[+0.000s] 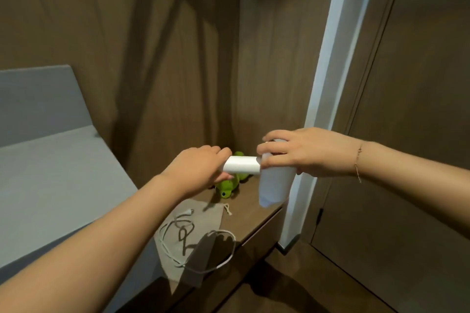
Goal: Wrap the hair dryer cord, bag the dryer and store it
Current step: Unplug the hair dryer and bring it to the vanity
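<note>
I hold a white hair dryer (273,185) in the air above a wooden shelf. My right hand (302,152) grips its barrel from above, the barrel hanging downward. My left hand (201,168) is closed around the white handle (241,165), which sticks out sideways to the left. The white cord (178,239) trails loose in loops over a beige drawstring bag (193,231) lying flat on the shelf below my hands. The plug (189,211) rests on the bag.
A green plush toy (227,187) lies on the wooden shelf (256,218) in the corner behind the dryer. A grey padded bench (50,173) is at left. Brown wood panels stand behind, and a white strip and a door at right.
</note>
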Demonstrator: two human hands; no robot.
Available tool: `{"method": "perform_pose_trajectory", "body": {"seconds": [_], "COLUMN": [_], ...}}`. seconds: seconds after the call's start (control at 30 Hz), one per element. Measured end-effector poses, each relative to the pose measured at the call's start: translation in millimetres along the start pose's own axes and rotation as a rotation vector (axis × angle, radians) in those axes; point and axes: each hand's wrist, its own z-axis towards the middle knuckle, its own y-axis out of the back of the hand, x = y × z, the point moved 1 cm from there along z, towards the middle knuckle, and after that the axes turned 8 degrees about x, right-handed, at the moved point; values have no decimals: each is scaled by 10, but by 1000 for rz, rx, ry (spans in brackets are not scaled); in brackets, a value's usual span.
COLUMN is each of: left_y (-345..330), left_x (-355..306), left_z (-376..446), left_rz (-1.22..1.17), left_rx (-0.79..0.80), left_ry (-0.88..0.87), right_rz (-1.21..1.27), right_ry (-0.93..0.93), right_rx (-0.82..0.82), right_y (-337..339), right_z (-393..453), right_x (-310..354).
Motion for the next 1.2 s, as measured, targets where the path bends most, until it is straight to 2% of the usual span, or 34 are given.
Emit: {"method": "perform_pose_trajectory", "body": {"seconds": [0.13, 0.2, 0.27, 0.33, 0.4, 0.47, 0.53, 0.63, 0.7, 0.77, 0.83, 0.93, 1.07, 1.13, 1.2], "left_y": [126, 169, 211, 244, 272, 308, 330, 311, 282, 271, 284, 341, 457, 449, 431], "left_x": [34, 83, 157, 239, 310, 384, 446, 498, 554, 631, 719, 930, 1469, 1827, 2190], "left_z": [-135, -216, -309, -400, -471, -551, -677, -938, -1124, -1306, -1459, -1715, -2223, -2481, -2673], "left_rz": [0, -36, -166, -364, -564, -771, -960, -1159, -1211, -1311, -1440, -1585, -1649, -1702, -1777], "left_rx": [-39, -52, -53, -72, -114, -160, -180, -147, -144, -177, -210, -211, -117, -190, -362], "left_ry": [7, 61, 148, 238, 300, 340, 362, 371, 393, 433, 480, 474, 500, 600, 697], "right_rz": [21, 126, 357, 647, 984, 1372, 1644, 1864, 2210, 2507, 2561, 2396, 2176, 2129, 2122], "right_ry": [-52, -184, -365, -538, -693, -792, -791, -755, -628, -418, -319, -353, -289, -257, -246], "right_rx": [-26, -91, -225, -445, -673, -810, -859, -947, -975, -959, -983, -1038, -948, -869, -780], "right_y": [187, 265, 311, 294, 205, 140, 145, 275, 428, 637, 846, 1139, 1527, 1697, 1812], "right_z": [44, 56, 48, 88, 232, 496, 799, 1200, 1464, 1725, 1976, 2329, 2749, 2954, 3174], "right_x": [-49, -115, -166, -126, 23, 235, 400, 443, 471, 539, 633, 722, 788, 826, 874]}}
